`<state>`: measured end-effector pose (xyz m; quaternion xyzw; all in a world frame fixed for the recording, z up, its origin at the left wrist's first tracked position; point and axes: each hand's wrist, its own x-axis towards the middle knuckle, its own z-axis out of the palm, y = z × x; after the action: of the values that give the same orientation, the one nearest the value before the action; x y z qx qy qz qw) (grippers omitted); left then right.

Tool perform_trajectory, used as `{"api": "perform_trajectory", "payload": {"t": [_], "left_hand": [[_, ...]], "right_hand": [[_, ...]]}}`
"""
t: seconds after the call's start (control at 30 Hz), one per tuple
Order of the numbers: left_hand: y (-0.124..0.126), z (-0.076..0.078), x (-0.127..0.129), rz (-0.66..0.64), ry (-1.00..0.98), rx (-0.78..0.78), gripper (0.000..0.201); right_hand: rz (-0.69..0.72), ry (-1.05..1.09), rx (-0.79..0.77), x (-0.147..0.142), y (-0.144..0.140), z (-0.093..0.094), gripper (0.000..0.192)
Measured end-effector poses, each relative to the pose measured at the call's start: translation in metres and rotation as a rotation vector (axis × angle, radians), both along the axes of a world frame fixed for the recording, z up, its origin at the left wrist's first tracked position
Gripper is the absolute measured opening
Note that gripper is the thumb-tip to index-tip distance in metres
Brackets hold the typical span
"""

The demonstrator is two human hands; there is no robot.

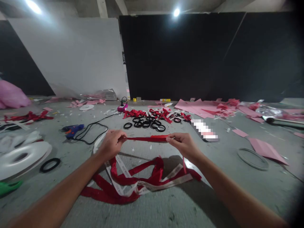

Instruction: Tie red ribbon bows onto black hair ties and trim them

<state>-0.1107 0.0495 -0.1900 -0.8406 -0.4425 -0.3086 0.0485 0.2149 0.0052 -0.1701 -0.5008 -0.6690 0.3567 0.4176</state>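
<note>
The left hand [111, 143] pinches one end of a narrow, glossy red fabric ribbon [142, 139] between thumb and fingers. The right hand [182, 143] grips the ribbon's other end the same way, so the strip stretches nearly level between the two, raised above the grey concrete floor [154, 212]. Below and nearer the body lies a loose tangle of wide red satin ribbon [114, 197] and white printed ribbon [166, 186], crossing over each other.

Just beyond the hands sits a cluster of round black rings [145, 123], and behind it a heap of red-and-white ribbon pieces [163, 114]. Left of the cluster, a blue glue gun [73, 130] rests beside its looping black cord [92, 139]. Nearer on that side, a single black ring [50, 165] lies next to a large white spool [35, 156]. Out to the right are a pale round hoop [252, 159] and a folded pink paper sheet [267, 150]. Farther back, more pink paper [192, 107] spreads before a tall black panel [185, 60].
</note>
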Motion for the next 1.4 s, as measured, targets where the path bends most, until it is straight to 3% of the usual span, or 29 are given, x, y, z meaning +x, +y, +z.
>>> {"api": "perform_trajectory", "payload": {"t": [0.1,0.17,0.23,0.33,0.43,0.5,0.6,0.8,0.9,1.0,1.1,1.2,1.3,1.4], "left_hand": [[-0.009,0.003,0.000,-0.071,-0.056,-0.035,0.043],[-0.020,0.014,0.006,-0.161,-0.074,-0.030,0.058],[-0.031,0.031,0.022,-0.217,-0.110,-0.051,0.057],[-0.042,0.056,0.068,-0.199,-0.108,-0.176,0.056],[-0.040,0.075,0.123,-0.304,-0.073,-0.358,0.065],[-0.032,0.084,0.151,-0.341,-0.123,-0.584,0.043],[-0.022,0.092,0.170,-0.377,-0.219,-0.853,0.036],[-0.029,0.108,0.147,-0.488,-0.262,-0.980,0.026],[-0.031,0.123,0.130,-0.709,-0.359,-1.160,0.029],[-0.033,0.140,0.113,-0.818,-0.494,-1.258,0.033],[-0.037,0.156,0.094,-0.878,-0.601,-1.199,0.032],[-0.043,0.170,0.079,-0.889,-0.701,-1.020,0.032],[-0.045,0.177,0.072,-0.850,-0.836,-0.899,0.027],[-0.043,0.179,0.072,-0.830,-0.974,-0.881,0.026]], "right_hand": [[0.029,0.165,-0.093,0.002,0.000,0.002,0.029],[0.052,0.279,-0.140,0.004,-0.001,0.004,0.030],[0.067,0.355,-0.163,0.007,-0.001,0.006,0.031],[0.082,0.385,-0.156,0.010,-0.001,0.009,0.033],[0.093,0.407,-0.123,0.015,0.000,0.010,0.035],[0.096,0.425,-0.105,0.020,0.002,0.009,0.036],[0.081,0.432,-0.071,0.030,0.006,0.007,0.036],[0.063,0.318,0.059,0.038,-0.010,0.011,0.030],[0.036,-0.128,0.428,0.035,-0.028,0.015,0.039],[-0.197,-0.458,0.839,0.027,-0.029,0.025,0.037],[-0.395,-0.639,1.182,0.005,-0.012,0.054,0.026],[-0.507,-0.656,1.380,-0.028,0.003,0.105,0.031],[-0.545,-0.694,1.227,-0.061,0.005,0.149,0.035],[-0.550,-0.638,1.160,-0.077,0.001,0.162,0.033]]}}
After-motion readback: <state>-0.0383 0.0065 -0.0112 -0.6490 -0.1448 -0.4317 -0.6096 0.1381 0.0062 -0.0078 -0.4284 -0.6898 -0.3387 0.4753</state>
